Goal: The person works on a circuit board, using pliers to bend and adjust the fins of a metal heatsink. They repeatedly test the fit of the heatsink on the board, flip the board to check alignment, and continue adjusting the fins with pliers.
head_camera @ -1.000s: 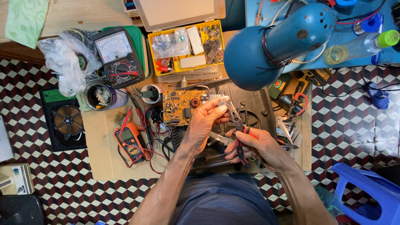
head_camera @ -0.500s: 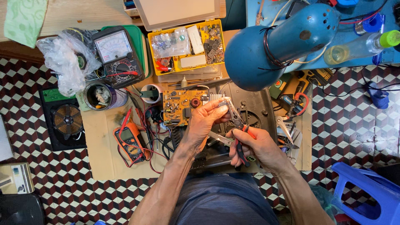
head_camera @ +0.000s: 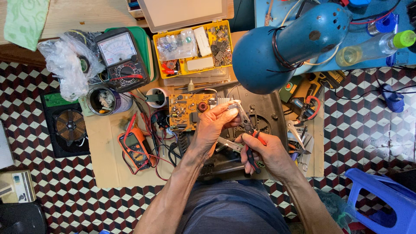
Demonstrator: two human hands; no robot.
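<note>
Centrally, left hand (head_camera: pixel 212 125) pinches a small pale component (head_camera: pixel 232 104) above the dark appliance casing (head_camera: pixel 264 112) | right hand (head_camera: pixel 268 151) closes on red-handled pliers (head_camera: pixel 248 130), tips at the part | orange circuit board (head_camera: pixel 188 112) just left | advice: steady grip, gentle squeeze.

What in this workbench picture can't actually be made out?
- Head view: whatever the left hand pinches is too small and hidden by its fingers.
- The tip of the pliers in the right hand is too small to tell.
- The blue lamp hides the bench beneath it.
</note>
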